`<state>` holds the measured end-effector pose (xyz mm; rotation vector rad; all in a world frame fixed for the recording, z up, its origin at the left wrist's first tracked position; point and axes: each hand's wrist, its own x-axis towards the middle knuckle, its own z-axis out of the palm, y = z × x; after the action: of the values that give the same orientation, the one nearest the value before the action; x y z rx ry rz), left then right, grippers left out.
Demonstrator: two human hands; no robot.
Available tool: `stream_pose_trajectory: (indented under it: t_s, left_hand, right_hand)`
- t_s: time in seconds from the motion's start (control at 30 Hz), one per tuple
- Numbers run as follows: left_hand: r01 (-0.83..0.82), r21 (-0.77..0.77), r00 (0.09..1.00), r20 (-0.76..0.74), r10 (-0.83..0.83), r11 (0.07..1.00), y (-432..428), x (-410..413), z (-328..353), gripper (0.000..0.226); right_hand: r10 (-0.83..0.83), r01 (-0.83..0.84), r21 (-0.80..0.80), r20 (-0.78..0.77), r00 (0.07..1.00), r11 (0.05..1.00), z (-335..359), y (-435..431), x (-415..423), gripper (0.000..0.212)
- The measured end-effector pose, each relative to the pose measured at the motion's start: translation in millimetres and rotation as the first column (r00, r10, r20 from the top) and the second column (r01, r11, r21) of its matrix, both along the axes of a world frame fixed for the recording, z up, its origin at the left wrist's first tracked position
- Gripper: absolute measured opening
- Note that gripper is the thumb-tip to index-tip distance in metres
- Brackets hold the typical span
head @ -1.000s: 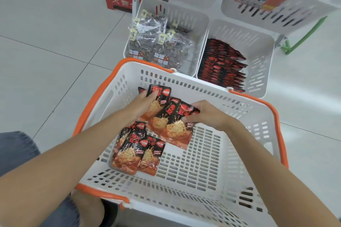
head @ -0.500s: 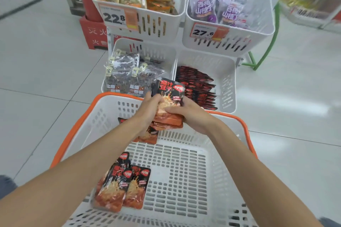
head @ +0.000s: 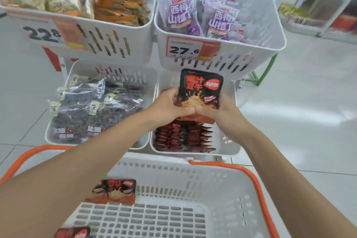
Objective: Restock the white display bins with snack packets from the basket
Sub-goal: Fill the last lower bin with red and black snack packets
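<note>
Gripping the packet stack (head: 200,91) — left hand (head: 170,107), right hand (head: 222,110), fingers curled

two bare arms of one person, seen from the wearer's own eye level. the left forearm (head: 87,162) is uncovered along all of its visible length, from the picture's edge to the wrist, and the right forearm (head: 280,170) likewise. both look slender and smooth, and appear broader nearer the camera. the left hand (head: 168,106) shows its back and thumb. the right hand (head: 225,112) shows its back, knuckles and thumb. wrists and fingers are bare, their outlines slightly blurred.
</note>
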<state>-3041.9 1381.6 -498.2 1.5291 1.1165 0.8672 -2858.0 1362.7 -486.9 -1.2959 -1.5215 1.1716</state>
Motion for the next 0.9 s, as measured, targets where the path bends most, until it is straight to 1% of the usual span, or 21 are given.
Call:
stream_pose_trajectory:
  t_s: [0.03, 0.07, 0.13, 0.17, 0.2, 0.23, 0.3, 0.37, 0.47, 0.5, 0.57, 0.63, 0.67, 0.73, 0.8, 0.83, 0.9]
  left_hand:
    - [0.009, 0.019, 1.000, 0.002, -0.009, 1.000, 7, 5, -3, 0.040]
    - [0.009, 0.051, 1.000, -0.017, -0.008, 0.999, 13, 8, -7, 0.038]
    - [-0.003, 0.135, 0.997, -0.072, 0.013, 0.991, 22, 14, -11, 0.042]
    - [0.001, 0.190, 0.995, -0.095, 0.017, 0.982, 25, 17, -11, 0.044]
    - [0.006, 0.242, 0.993, -0.113, 0.022, 0.970, 29, 20, -10, 0.044]
    - [0.006, 0.283, 0.991, -0.129, 0.032, 0.959, 33, 22, -10, 0.044]
    - [-0.005, 0.340, 0.980, -0.185, 0.072, 0.940, 44, 20, -9, 0.053]
    - [0.003, 0.394, 0.961, -0.255, 0.106, 0.919, 55, 10, -8, 0.060]
    - [0.037, 0.484, 0.919, -0.359, 0.160, 0.874, 71, -5, -12, 0.056]
    - [0.031, 0.521, 0.891, -0.402, 0.214, 0.853, 78, -10, -16, 0.056]
    - [0.039, 0.567, 0.790, -0.522, 0.323, 0.823, 91, -21, -27, 0.054]
    - [0.089, 0.540, 0.679, -0.648, 0.346, 0.837, 101, -27, -39, 0.050]
    - [0.115, 0.524, 0.646, -0.685, 0.337, 0.844, 104, -28, -44, 0.048]
    - [0.140, 0.562, 0.638, -0.680, 0.360, 0.815, 110, -28, -48, 0.040]
    - [0.171, 0.639, 0.647, -0.647, 0.404, 0.750, 115, -29, -48, 0.033]
    - [0.196, 0.667, 0.649, -0.638, 0.415, 0.719, 117, -29, -48, 0.033]
    - [0.255, 0.682, 0.675, -0.633, 0.379, 0.685, 121, -25, -51, 0.036]
  right_hand:
    - [0.013, -0.013, -0.021, 0.005, 1.000, 1.000, -2, 3, 3, 0.048]
    - [0.026, -0.025, -0.022, 0.041, 0.999, 0.999, -4, 5, 8, 0.046]
    - [-0.002, -0.011, 0.064, 0.207, 0.978, 0.998, -10, 9, 18, 0.039]
    - [-0.053, 0.020, 0.131, 0.255, 0.966, 0.991, -13, 9, 23, 0.034]
    - [-0.109, 0.061, 0.197, 0.246, 0.963, 0.978, -16, 9, 27, 0.031]
    - [-0.150, 0.097, 0.251, 0.201, 0.968, 0.963, -18, 7, 29, 0.029]
    - [-0.212, 0.167, 0.308, 0.119, 0.970, 0.937, -22, 11, 31, 0.028]
    - [-0.248, 0.198, 0.329, 0.116, 0.962, 0.923, -28, 26, 30, 0.023]
    - [-0.259, 0.199, 0.344, 0.138, 0.956, 0.918, -35, 60, 19, 0.028]
    - [-0.230, 0.166, 0.340, 0.159, 0.960, 0.926, -38, 71, 13, 0.030]
    - [-0.122, 0.053, 0.270, 0.246, 0.961, 0.961, -48, 90, 1, 0.037]
    - [-0.007, -0.043, 0.146, 0.322, 0.947, 0.988, -61, 105, -6, 0.046]
    - [0.018, -0.055, 0.100, 0.340, 0.940, 0.993, -66, 110, -8, 0.050]
    - [0.016, -0.042, 0.066, 0.354, 0.935, 0.997, -70, 115, -6, 0.061]
    - [-0.022, -0.008, 0.087, 0.333, 0.943, 0.996, -70, 114, -3, 0.067]
    - [-0.042, 0.012, 0.102, 0.296, 0.954, 0.995, -71, 113, -1, 0.065]
    - [-0.066, 0.041, 0.112, 0.223, 0.973, 0.993, -72, 110, -1, 0.052]
